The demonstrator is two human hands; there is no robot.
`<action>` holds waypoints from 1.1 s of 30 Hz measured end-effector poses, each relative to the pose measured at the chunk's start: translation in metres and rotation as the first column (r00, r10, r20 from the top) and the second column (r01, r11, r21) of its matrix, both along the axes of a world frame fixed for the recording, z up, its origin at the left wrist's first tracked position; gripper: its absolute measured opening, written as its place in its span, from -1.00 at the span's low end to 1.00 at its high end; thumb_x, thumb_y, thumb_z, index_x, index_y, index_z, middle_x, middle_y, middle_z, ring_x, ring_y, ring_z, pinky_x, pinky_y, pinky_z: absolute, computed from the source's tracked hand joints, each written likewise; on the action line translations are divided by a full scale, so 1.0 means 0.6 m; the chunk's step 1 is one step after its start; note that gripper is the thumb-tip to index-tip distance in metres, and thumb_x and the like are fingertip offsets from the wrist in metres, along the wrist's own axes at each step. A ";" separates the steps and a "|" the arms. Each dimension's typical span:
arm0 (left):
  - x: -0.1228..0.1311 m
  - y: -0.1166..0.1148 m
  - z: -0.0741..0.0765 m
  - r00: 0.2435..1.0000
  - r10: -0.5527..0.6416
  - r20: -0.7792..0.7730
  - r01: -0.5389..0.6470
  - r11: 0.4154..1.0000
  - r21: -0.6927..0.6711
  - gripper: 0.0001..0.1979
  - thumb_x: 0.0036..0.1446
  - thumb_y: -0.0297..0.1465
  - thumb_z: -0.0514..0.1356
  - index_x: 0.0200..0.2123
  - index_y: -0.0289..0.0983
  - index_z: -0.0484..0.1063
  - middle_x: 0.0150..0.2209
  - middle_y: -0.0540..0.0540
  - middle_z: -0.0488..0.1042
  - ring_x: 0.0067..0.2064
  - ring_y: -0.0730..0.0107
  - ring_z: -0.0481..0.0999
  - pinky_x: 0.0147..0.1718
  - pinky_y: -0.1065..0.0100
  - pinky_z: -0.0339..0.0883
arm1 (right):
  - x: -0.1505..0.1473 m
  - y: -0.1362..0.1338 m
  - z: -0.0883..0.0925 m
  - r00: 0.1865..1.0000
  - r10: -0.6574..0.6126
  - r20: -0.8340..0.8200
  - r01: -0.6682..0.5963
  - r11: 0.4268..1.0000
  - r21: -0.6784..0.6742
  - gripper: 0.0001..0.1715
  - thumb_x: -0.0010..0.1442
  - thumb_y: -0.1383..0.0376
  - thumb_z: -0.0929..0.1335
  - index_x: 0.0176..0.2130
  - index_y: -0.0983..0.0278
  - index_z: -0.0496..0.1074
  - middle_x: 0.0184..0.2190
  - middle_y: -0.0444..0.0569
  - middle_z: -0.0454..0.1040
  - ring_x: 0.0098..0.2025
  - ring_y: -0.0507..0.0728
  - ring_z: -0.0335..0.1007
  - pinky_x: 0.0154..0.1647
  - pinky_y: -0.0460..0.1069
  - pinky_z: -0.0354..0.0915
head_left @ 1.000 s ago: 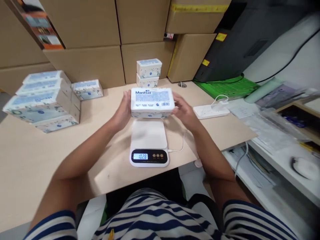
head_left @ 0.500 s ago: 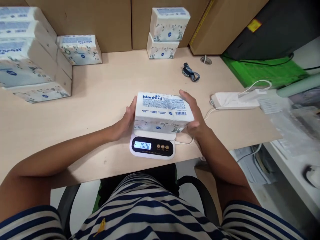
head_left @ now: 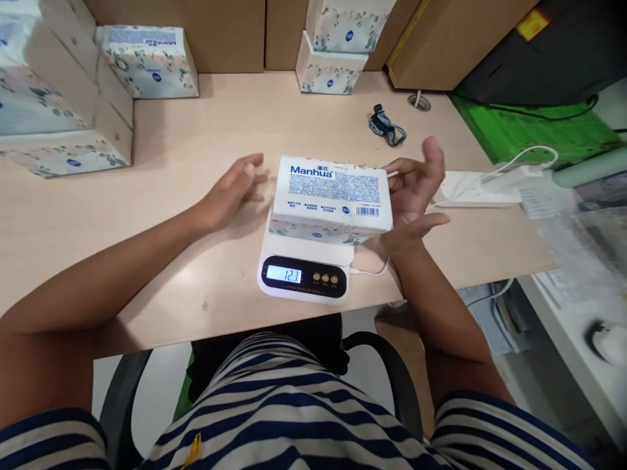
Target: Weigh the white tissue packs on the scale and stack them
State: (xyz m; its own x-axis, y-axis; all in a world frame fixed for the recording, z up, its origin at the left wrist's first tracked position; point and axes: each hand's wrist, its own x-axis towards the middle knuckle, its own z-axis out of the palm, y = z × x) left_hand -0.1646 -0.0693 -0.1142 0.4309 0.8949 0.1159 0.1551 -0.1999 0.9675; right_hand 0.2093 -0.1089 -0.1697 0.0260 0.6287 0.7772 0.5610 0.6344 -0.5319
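Note:
A white tissue pack (head_left: 333,192) printed "Manhua" rests on the small white kitchen scale (head_left: 313,251), covering most of its platform. Blue-lit digits on the scale's display (head_left: 284,274) read about 12.3. To the left of the pack, my left hand (head_left: 235,189) is open and apart from it, fingers stretched out. My right hand (head_left: 414,192) is open at the pack's right side, palm partly turned up and fingers spread; whether any fingertip touches the pack's edge I cannot tell.
More tissue packs (head_left: 49,98) are stacked at the left, with a single pack (head_left: 151,62) beside them. Two stacked packs (head_left: 333,72) stand at the back. A dark strap (head_left: 386,125), a white power strip (head_left: 480,189) and a green board (head_left: 519,130) lie to the right. Cardboard boxes (head_left: 215,32) line the back.
Both hands have let go of the tissue pack and moved outward. The pack now sits on the scale, and the reading went from about -102.8 to 12.3. The view has shifted slightly.

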 end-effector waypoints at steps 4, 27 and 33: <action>-0.017 0.019 -0.008 0.963 0.232 -0.135 -0.217 0.969 0.116 -0.01 0.53 0.44 -0.20 0.60 -0.09 0.33 0.69 -0.18 0.34 0.74 -0.37 0.22 0.69 -0.37 0.21 | -0.002 -0.005 0.015 0.988 -0.092 -0.120 0.087 0.995 -0.050 0.41 0.25 -0.64 -0.35 0.79 -0.27 -0.20 0.18 0.08 0.46 0.00 0.31 0.70 -0.18 0.21 0.69; 0.002 0.007 0.017 0.516 0.066 -0.854 0.142 0.977 0.161 -0.12 0.62 0.04 -0.16 0.81 -0.23 -0.05 0.86 -0.26 -0.23 0.87 -0.26 -0.30 0.78 -0.32 -0.46 | -0.027 -0.009 0.047 0.990 0.018 0.138 0.025 0.953 -0.303 0.28 0.35 -0.72 0.03 0.78 -0.35 -0.10 0.69 0.01 0.19 0.68 0.66 0.28 0.48 0.69 0.44; -0.004 0.014 0.003 0.559 0.073 -0.826 0.140 0.974 0.181 -0.11 0.63 0.16 -0.14 0.80 -0.13 0.02 0.86 -0.21 -0.19 0.87 -0.31 -0.29 0.77 -0.34 -0.49 | -0.006 0.000 0.022 0.998 0.015 0.068 0.004 0.962 -0.274 0.35 0.32 -0.73 0.03 0.80 -0.32 -0.21 0.66 0.09 0.24 0.60 0.68 0.38 0.45 0.65 0.47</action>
